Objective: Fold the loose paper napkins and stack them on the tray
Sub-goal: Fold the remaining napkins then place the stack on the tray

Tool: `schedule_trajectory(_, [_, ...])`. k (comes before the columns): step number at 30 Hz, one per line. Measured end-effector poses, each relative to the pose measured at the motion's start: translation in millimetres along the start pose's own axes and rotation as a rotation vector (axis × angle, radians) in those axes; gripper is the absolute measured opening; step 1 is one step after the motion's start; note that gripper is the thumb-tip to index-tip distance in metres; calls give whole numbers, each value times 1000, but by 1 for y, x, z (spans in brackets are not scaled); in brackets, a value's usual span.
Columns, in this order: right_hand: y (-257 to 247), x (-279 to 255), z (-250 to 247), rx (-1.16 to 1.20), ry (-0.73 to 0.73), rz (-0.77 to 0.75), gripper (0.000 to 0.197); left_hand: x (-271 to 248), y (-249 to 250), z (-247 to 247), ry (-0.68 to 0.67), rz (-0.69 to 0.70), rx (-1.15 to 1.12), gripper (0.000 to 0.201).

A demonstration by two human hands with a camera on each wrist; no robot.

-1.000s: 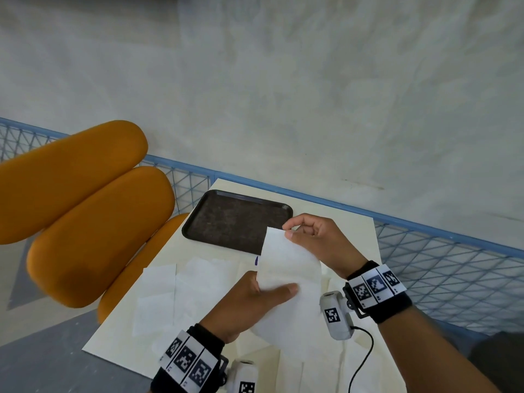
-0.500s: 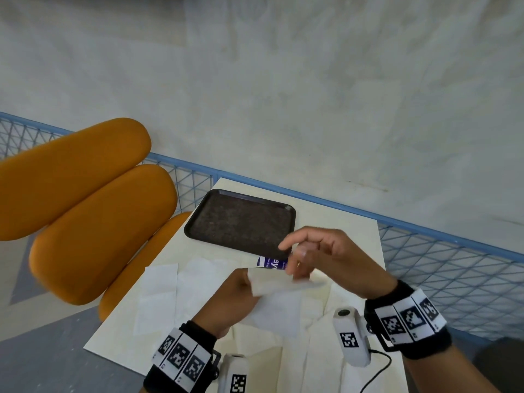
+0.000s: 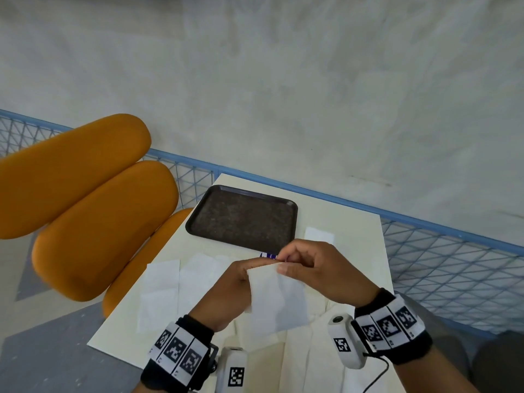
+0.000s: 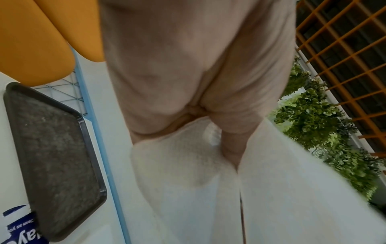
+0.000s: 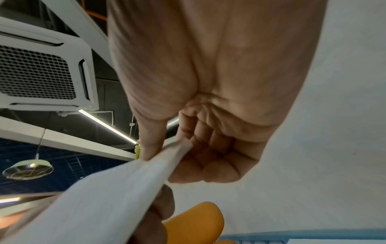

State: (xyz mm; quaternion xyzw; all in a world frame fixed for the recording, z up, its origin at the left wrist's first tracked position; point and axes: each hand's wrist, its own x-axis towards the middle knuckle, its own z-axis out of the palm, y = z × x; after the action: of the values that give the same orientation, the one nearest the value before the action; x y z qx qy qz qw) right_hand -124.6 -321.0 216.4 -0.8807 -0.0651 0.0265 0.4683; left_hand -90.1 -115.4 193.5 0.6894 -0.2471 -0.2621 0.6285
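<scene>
The paper napkin (image 3: pixel 276 296), doubled over, hangs above the table (image 3: pixel 354 222) with our left hand (image 3: pixel 226 290) and right hand (image 3: pixel 320 270) pinching its top edge, while the dark tray (image 3: pixel 243 219) holds nothing yet and other napkins (image 3: pixel 161 290) lie unfolded.

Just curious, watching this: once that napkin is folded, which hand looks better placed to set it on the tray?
Probably the right hand. It pinches the napkin's top edge, nearest the empty tray. The left hand holds the napkin's side, lower and farther back.
</scene>
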Motion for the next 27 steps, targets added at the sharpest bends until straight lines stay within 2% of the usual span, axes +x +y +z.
schedule_trajectory(4, [5, -1, -5, 27, 50, 10, 6, 2, -7, -5, 107, -61, -29, 26])
schedule_trajectory(7, [13, -2, -6, 68, 81, 40, 7, 3, -18, -10, 154, -108, -111, 26])
schedule_trajectory(10, [20, -1, -5, 106, 121, 82, 11, 8, -25, -11, 210, -183, -175, 36])
schedule_trajectory(14, [29, 1, -1, 116, 141, 105, 23, 20, -22, 6, 287, -73, 51, 27])
schedule_trajectory(17, [35, 2, -2, 102, 133, 121, 31, 32, -22, 18, 360, -67, 219, 8])
schedule_trajectory(22, [49, -1, -18, 214, 169, 149, 38, 47, -21, 28, 396, -149, 43, 30])
schedule_trajectory(25, [57, -2, -28, 241, 210, 129, 38, 58, -18, 33, 334, -208, -54, 48])
schedule_trajectory(27, [64, -1, -31, 279, 290, 135, 39, 66, -15, 38, 311, -230, -114, 52])
